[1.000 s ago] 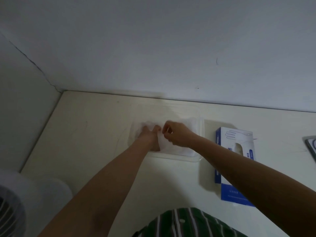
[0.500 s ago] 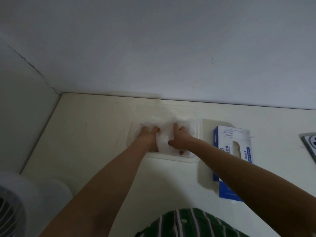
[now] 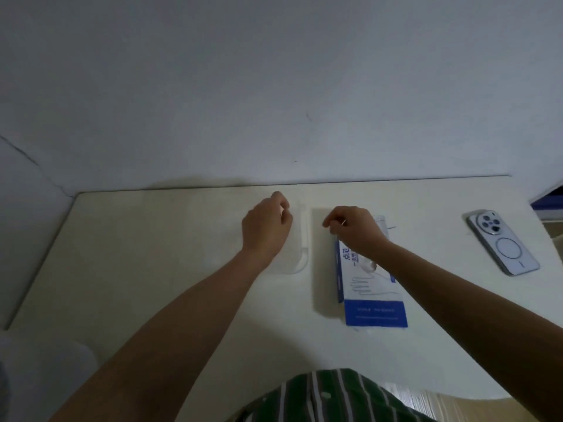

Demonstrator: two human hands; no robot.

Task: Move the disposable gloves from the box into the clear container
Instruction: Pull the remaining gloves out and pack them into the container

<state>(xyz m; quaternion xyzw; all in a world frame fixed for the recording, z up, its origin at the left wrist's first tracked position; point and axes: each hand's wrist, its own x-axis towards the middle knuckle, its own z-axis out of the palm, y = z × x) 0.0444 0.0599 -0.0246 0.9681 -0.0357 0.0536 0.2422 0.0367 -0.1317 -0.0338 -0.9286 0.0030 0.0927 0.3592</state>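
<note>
The clear container (image 3: 304,242) lies on the table at centre, and only its right rim and near corner show. My left hand (image 3: 265,224) hovers over it with fingers loosely curled, and I see nothing held in it. The blue-and-white glove box (image 3: 375,300) lies flat to the right of the container. My right hand (image 3: 353,229) is over the box's far end with fingers curled down. A bit of clear disposable glove (image 3: 383,223) sticks out behind that hand. Whether the fingers pinch it is hidden.
A phone (image 3: 502,242) lies face down at the right of the cream table (image 3: 158,254). A white wall runs along the table's far edge. A blue object (image 3: 548,202) shows at the right border. My striped shirt fills the bottom edge.
Both hands have left the gloves they were pressing down in the container. My right hand moved right onto the box's far end and my left hand lifted. The view shifted right, showing the phone.
</note>
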